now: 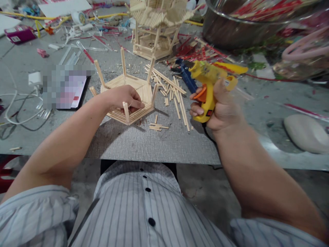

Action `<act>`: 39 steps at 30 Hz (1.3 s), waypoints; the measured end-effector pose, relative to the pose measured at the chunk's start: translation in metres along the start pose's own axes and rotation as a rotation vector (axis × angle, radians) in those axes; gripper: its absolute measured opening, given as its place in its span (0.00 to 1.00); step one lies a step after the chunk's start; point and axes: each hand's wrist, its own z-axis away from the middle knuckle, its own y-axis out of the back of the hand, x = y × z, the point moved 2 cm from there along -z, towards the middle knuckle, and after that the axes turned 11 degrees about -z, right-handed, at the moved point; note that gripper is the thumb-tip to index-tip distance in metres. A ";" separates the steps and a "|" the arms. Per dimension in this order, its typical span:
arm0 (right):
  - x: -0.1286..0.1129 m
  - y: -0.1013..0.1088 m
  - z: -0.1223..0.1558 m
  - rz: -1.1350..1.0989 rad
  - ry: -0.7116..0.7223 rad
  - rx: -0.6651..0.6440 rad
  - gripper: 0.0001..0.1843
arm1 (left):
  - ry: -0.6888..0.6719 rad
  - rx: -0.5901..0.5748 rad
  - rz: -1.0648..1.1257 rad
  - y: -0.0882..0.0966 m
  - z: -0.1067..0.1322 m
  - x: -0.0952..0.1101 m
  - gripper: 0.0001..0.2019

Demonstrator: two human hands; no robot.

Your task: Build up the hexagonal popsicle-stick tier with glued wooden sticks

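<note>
A hexagonal base of pale wooden sticks [136,82] lies on the table with short posts rising from its corners. My left hand [125,97] reaches over its near side, fingers pinched together at the inner front edge; whatever they pinch is hidden. My right hand [223,106] grips a yellow hot glue gun [209,92] off to the right, raised above the table, its nozzle pointing left. One finger lies by the orange trigger. Between the base and the glue gun are loose wooden sticks [177,96] of mixed lengths. Several short cut pieces [158,127] lie in front of the base.
Behind the base stands a tiered stick pavilion [154,34]. A metal bowl [218,29] with red-wrapped sticks is at the back right. A phone [73,91] and white cables [15,103] lie left; a pale rounded object [307,132] sits right.
</note>
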 end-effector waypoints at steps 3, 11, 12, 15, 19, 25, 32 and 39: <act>-0.001 0.000 0.000 -0.002 0.010 0.020 0.27 | 0.002 0.001 -0.008 -0.001 -0.001 -0.001 0.17; -0.002 -0.001 0.000 0.004 0.003 0.036 0.26 | 0.017 0.014 0.013 -0.001 -0.003 -0.004 0.14; -0.002 -0.001 0.000 0.008 0.006 0.026 0.26 | 0.019 0.017 0.013 -0.001 -0.003 -0.004 0.14; -0.001 -0.001 0.000 0.019 0.010 0.002 0.25 | 0.023 0.025 0.013 -0.002 -0.003 -0.004 0.15; -0.001 -0.001 0.001 0.002 0.003 0.023 0.24 | 0.025 0.014 0.008 -0.002 -0.004 -0.005 0.16; -0.002 -0.001 0.000 -0.004 -0.018 0.038 0.26 | 0.027 0.014 0.019 -0.002 -0.006 -0.007 0.15; -0.002 -0.001 0.000 0.044 -0.006 0.009 0.23 | 0.014 0.027 0.005 -0.002 -0.005 -0.006 0.15; -0.001 -0.004 0.001 0.008 -0.010 0.047 0.24 | 0.012 0.009 0.053 -0.003 -0.006 -0.008 0.15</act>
